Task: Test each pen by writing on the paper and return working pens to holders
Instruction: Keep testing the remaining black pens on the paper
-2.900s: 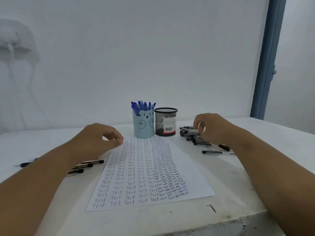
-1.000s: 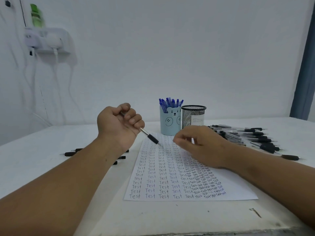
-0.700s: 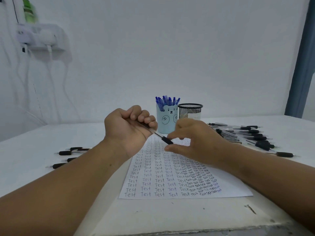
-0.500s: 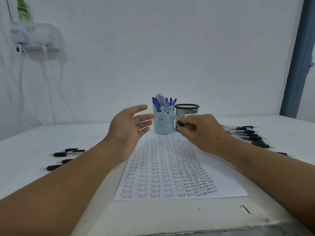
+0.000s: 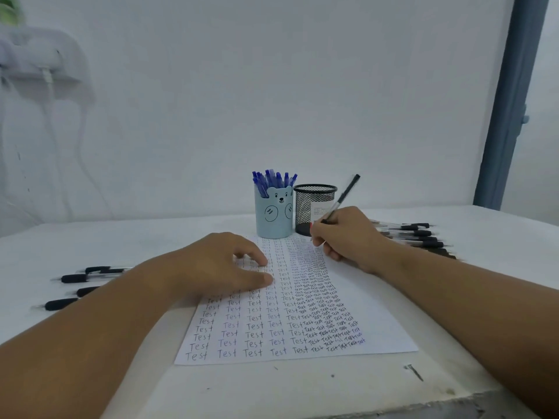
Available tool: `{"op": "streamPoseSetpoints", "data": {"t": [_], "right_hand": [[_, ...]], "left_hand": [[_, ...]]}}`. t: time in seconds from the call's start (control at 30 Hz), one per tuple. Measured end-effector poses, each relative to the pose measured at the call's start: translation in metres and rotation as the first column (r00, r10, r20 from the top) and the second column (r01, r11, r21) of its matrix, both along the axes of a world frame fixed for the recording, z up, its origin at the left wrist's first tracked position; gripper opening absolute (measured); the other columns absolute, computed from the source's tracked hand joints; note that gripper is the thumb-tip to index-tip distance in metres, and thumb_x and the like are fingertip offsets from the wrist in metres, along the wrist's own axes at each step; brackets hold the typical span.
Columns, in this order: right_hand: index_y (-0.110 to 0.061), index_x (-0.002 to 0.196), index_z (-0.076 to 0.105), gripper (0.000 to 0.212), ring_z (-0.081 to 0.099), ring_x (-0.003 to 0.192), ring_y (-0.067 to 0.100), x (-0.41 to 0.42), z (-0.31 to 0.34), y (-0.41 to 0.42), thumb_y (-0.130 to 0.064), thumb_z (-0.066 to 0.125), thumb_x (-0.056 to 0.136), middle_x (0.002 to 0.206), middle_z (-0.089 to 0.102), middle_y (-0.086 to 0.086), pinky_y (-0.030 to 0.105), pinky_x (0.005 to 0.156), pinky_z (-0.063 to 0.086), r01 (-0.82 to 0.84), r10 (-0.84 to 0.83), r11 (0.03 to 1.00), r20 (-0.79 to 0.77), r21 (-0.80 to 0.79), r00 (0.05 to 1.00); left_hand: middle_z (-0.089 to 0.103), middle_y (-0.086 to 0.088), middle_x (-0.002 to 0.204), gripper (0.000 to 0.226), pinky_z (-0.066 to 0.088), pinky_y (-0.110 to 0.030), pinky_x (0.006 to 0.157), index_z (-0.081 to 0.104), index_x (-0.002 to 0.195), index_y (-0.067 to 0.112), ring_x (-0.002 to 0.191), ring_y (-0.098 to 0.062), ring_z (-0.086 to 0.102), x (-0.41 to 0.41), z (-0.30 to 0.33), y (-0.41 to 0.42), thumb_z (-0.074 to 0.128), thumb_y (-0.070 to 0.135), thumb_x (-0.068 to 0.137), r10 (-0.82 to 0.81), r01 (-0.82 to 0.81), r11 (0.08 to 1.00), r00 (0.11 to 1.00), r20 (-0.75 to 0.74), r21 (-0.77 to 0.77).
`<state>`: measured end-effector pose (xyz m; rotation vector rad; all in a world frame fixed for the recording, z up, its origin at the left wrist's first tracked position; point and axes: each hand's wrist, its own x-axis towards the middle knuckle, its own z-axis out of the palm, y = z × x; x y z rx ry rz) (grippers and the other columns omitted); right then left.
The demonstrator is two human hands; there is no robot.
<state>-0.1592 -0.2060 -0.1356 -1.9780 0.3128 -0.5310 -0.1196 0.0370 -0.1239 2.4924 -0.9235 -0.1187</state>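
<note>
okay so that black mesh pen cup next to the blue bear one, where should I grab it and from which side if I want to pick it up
Grip the black mesh pen cup round its upper wall just under the rim, coming from above and slightly behind. It stands upright and looks empty, so the rim is free. The blue bear holder stands close on its left, and the right hand with its pen blocks the front right.

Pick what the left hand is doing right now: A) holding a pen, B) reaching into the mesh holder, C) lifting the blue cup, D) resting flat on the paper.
D: the left hand lies fingers-down on the paper, holding nothing; the pen is in the right hand.
</note>
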Motion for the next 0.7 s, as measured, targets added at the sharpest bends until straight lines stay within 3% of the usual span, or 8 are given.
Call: {"op": "streamPoseSetpoints", "data": {"t": [0.17, 0.27, 0.47, 0.7], "right_hand": [[-0.002, 0.071, 0.073, 0.027, 0.041, 0.045, 0.018, 0.0054, -0.0032, -0.0033, -0.021, 0.068, 0.088, 0.050, 0.058, 0.003, 0.025, 0.049, 0.035, 0.093, -0.093, 0.986, 0.006, -0.139, 0.996], [-0.004, 0.067, 0.071, 0.026, 0.039, 0.042, 0.017, 0.0069, -0.0036, -0.0042, -0.017, 0.065, 0.089, 0.053, 0.060, 0.004, 0.024, 0.046, 0.032, 0.101, -0.105, 0.981, -0.011, -0.164, 0.994], [-0.003, 0.069, 0.068, 0.025, 0.030, 0.028, 0.010, 0.0064, -0.0022, -0.0041, -0.010, 0.059, 0.091, 0.034, 0.050, -0.009, 0.015, 0.038, 0.025, 0.088, -0.099, 0.984, -0.066, -0.153, 0.993], [-0.009, 0.065, 0.067, 0.026, 0.034, 0.042, 0.013, 0.0068, -0.0028, -0.0045, -0.012, 0.060, 0.091, 0.037, 0.054, -0.011, 0.021, 0.044, 0.027, 0.076, -0.091, 0.979, -0.070, -0.188, 0.993]], "left_hand": [[0.054, 0.018, 0.126, 0.034, 0.038, -0.027, 0.097, 0.069, 0.107, 0.046, 0.106, 0.005, 0.049, -0.0004, 0.0015, 0.0002, 0.076, 0.059, 0.077, 0.004, -0.004, 1.000, 1.000, -0.014, 0.013], [0.053, 0.018, 0.129, 0.034, 0.038, -0.029, 0.102, 0.068, 0.109, 0.046, 0.111, -0.002, 0.050, -0.0006, 0.0031, -0.0002, 0.076, 0.059, 0.078, 0.007, -0.007, 1.000, 1.000, -0.017, 0.020], [0.052, 0.019, 0.132, 0.034, 0.038, -0.029, 0.102, 0.067, 0.110, 0.048, 0.113, -0.003, 0.049, 0.0011, 0.0015, -0.0002, 0.074, 0.061, 0.079, 0.004, -0.004, 0.999, 1.000, -0.009, 0.034], [0.053, 0.021, 0.133, 0.035, 0.037, -0.028, 0.100, 0.066, 0.114, 0.047, 0.109, -0.003, 0.048, 0.0002, 0.0027, 0.0002, 0.071, 0.061, 0.082, -0.013, 0.013, 0.998, 1.000, 0.001, 0.061]]}}
